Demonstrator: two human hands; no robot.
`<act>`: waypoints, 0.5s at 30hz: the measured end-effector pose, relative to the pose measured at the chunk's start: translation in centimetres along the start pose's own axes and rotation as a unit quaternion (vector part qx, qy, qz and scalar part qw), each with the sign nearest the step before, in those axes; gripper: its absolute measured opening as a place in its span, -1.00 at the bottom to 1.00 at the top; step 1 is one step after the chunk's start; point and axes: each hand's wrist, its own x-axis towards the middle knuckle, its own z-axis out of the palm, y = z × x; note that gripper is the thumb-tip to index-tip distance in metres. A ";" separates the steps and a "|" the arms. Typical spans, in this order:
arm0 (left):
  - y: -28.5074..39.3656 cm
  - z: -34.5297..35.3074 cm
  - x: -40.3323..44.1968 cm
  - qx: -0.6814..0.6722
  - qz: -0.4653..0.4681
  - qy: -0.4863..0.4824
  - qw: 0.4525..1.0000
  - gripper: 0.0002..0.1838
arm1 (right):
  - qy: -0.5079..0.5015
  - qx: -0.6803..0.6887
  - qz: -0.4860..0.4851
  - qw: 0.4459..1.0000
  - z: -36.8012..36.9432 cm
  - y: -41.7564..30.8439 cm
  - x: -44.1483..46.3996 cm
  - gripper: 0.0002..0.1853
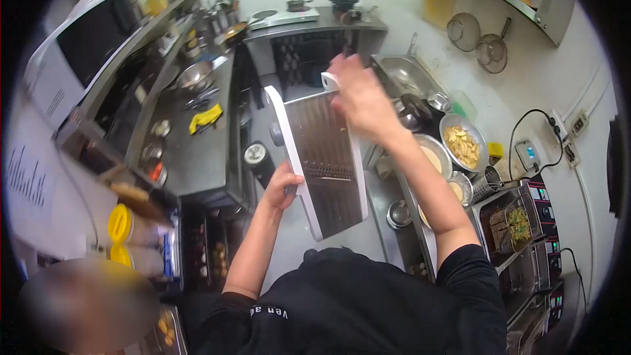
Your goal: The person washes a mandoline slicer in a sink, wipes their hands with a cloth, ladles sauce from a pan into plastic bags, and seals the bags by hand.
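Note:
A white-framed mandoline slicer (328, 204) with a ridged metal plate and a row of small teeth is held up, tilted, in front of my body. My left hand (281, 186) grips its left edge near the blade, fingers wrapped round the frame. Over the upper right end of the slicer is my right hand (361, 100), smeared by motion, its fingers stretched out and holding nothing I can see. Whether it touches the frame cannot be made out.
A steel counter on the left holds a yellow cloth (206, 119) and a metal bowl (196, 76). At right stand a bowl of cut potatoes (462, 146), more bowls, and a fryer basket (516, 227) with food. A blurred person (89, 306) is at lower left.

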 end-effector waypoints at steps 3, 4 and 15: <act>1.4 -3.2 8.0 -0.028 -0.035 -0.070 0.996 -0.18 | 0.005 -0.123 0.064 0.990 3.2 6.4 2.7 -0.33; 1.5 -4.0 10.5 -0.040 -0.051 -0.083 0.994 -0.19 | 0.080 -0.170 0.187 0.964 3.4 8.3 3.9 -0.32; 0.2 -11.2 32.5 0.005 -0.076 -0.084 0.994 -0.29 | -0.097 0.185 0.310 0.927 7.8 16.3 2.8 -0.54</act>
